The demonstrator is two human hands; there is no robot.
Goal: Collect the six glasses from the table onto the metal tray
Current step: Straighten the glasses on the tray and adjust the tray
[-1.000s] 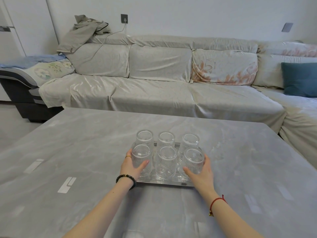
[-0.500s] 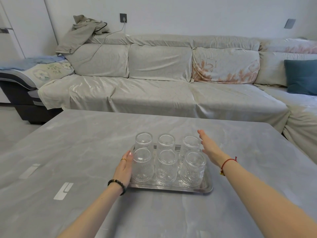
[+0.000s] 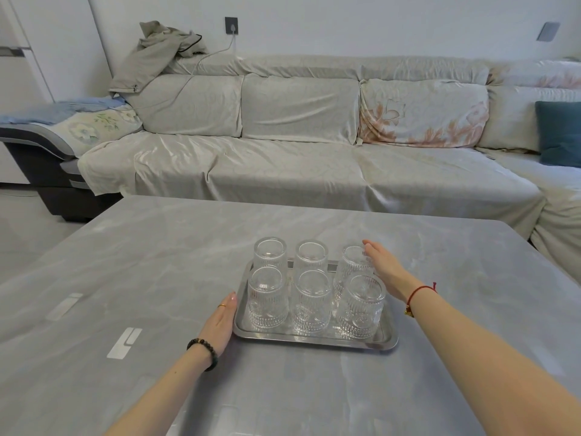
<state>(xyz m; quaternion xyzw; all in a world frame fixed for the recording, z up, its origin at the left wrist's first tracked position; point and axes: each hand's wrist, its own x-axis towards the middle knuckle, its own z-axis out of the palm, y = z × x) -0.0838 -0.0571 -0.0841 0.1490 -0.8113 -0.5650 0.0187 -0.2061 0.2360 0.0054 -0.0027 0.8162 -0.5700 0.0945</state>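
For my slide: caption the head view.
Six glasses on the metal tray; left hand and right hand flank it.

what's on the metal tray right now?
Six clear ribbed glasses stand on the metal tray, two rows of three, apparently upside down. The right hand hides part of the back right glass; the tray floor under the glasses is mostly covered.

Clear ribbed glasses (image 3: pixel 312 300), silver tray (image 3: pixel 317 341), grey marbled table (image 3: pixel 157 262)
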